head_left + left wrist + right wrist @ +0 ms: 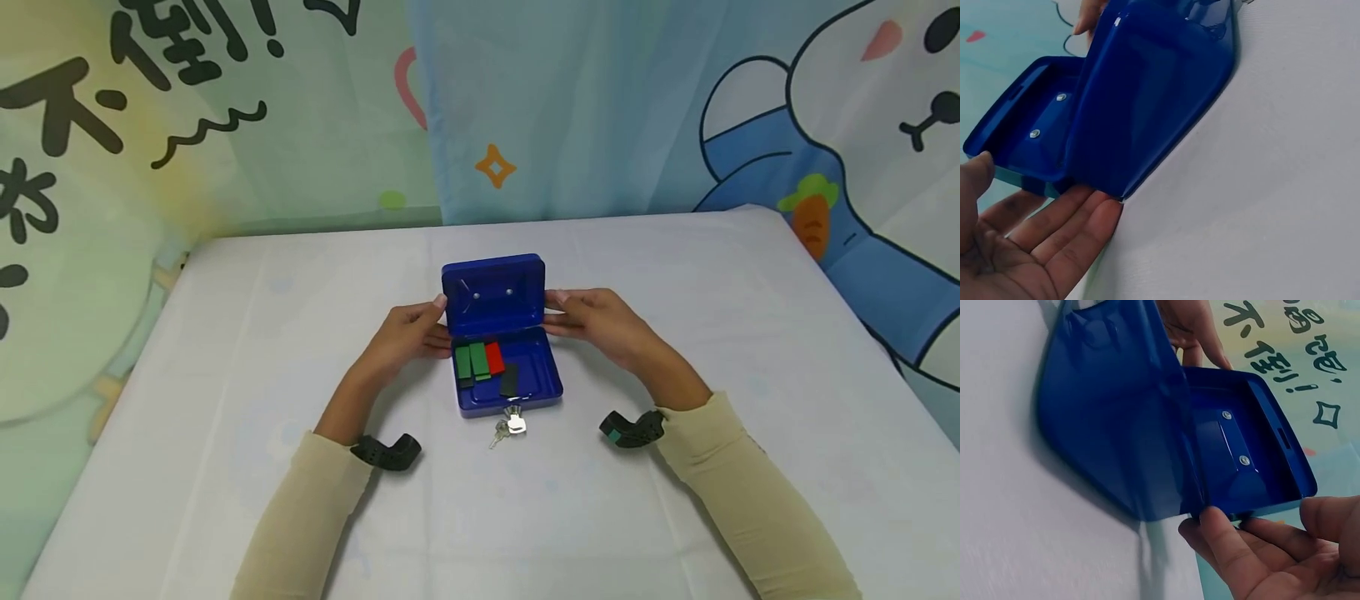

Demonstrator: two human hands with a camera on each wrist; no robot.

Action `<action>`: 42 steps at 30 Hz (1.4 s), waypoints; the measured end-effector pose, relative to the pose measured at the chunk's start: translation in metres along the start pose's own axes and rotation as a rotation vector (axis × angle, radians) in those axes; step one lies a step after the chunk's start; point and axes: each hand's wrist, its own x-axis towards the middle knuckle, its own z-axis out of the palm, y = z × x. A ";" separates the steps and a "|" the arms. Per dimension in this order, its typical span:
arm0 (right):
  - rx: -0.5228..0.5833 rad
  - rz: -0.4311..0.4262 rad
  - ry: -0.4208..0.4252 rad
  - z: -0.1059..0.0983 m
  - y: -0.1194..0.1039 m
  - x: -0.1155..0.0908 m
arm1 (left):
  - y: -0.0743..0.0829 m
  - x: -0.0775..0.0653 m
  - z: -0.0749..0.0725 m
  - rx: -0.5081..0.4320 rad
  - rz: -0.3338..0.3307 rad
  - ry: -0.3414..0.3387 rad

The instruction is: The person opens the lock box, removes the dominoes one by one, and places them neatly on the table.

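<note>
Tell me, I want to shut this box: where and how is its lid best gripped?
The lid is probably best pinched by its side rims, coming from left and right: it is shallow and stands raised at the back of the box.

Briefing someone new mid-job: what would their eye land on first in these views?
The open blue box mid-table, its lid raised, the left hand and right hand touching its opposite sides. Next, the green pieces and red piece inside, toward its left. Then the keys at its front edge.
</note>
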 end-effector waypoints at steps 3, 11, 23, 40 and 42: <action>0.010 0.023 -0.007 -0.006 0.001 0.000 | 0.000 0.000 -0.001 -0.003 0.008 -0.019; 0.009 0.050 0.037 -0.021 -0.008 -0.011 | -0.001 0.001 -0.002 -0.011 0.012 -0.032; 0.019 0.020 -0.136 -0.007 -0.027 -0.025 | -0.002 0.003 -0.002 -0.010 -0.001 -0.018; -0.004 0.219 -0.255 0.026 -0.028 -0.023 | -0.001 0.003 0.000 0.000 0.029 -0.025; -0.001 0.232 -0.268 0.030 -0.028 -0.022 | -0.001 0.002 -0.001 0.001 0.026 -0.019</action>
